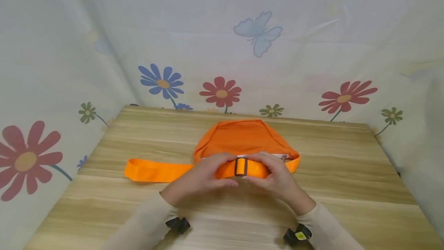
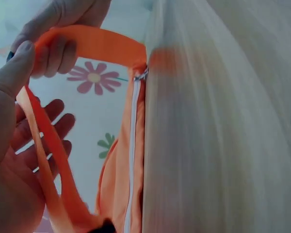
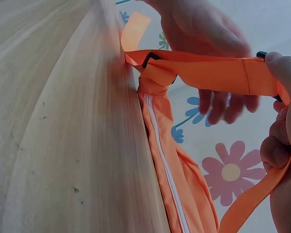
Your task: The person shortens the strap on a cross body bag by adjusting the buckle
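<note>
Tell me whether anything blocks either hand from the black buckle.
Nothing visible does. In the head view the black buckle shows between the left hand and the right hand, which grips the orange strap beside it. The orange bag lies beyond the buckle, out of the way.

Flower-printed backdrop (image 1: 208,41), wood-grain table (image 1: 347,173)

Bag (image 1: 243,138): plain orange, with white zip (image 2: 132,145). Strap (image 1: 159,171): plain, brighter orange; buckle (image 1: 236,167) black. Worktop (image 1: 347,169): pale brown, streaked wood-grain pattern. Backdrop (image 1: 194,22): off-white, printed; on it we list a pale blue butterfly (image 1: 258,34), upper centre; red flowers (image 1: 221,92) with yellow-orange middles, left, centre and right; a blue flower (image 1: 162,83), left of centre; small green flowers (image 1: 272,110). Sleeves (image 1: 145,223): we record plain cream. Wrist devices (image 1: 178,225): black, the lower-right one bearing a yellow patch (image 1: 300,236).
</note>
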Demonstrator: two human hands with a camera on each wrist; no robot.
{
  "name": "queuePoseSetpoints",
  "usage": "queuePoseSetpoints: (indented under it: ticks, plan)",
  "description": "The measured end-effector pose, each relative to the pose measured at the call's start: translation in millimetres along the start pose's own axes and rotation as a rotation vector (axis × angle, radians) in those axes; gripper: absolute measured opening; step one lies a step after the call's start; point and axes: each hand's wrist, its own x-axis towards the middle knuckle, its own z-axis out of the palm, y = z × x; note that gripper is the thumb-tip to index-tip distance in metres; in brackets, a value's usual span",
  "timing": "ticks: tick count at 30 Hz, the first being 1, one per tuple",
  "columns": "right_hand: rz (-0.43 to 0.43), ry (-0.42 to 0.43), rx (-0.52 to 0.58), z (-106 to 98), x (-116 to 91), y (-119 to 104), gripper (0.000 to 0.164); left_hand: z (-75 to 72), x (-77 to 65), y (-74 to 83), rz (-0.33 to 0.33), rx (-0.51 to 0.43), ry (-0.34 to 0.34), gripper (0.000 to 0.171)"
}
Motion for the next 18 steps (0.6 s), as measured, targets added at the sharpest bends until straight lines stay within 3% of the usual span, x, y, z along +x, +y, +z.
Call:
queuePoseSetpoints:
  ticks: [4, 11, 18]
  plan:
    - [-0.007, -0.013, -0.019, -2, -2, 0, 0.054, 6.0, 4.7, 3.6, 0.008, -0.021, 0.023, 0.060]
    - [0.013, -0.081, -0.137, -15, -8, 0, 0.055, 4.1, 0.7, 1.2, 0.023, -0.023, 0.053, 0.051]
    - [-0.065, -0.106, -0.178, -24, -7, 7, 0.055, 0.3, -3.4, -2.0, 0.042, -0.027, 0.100, 0.048]
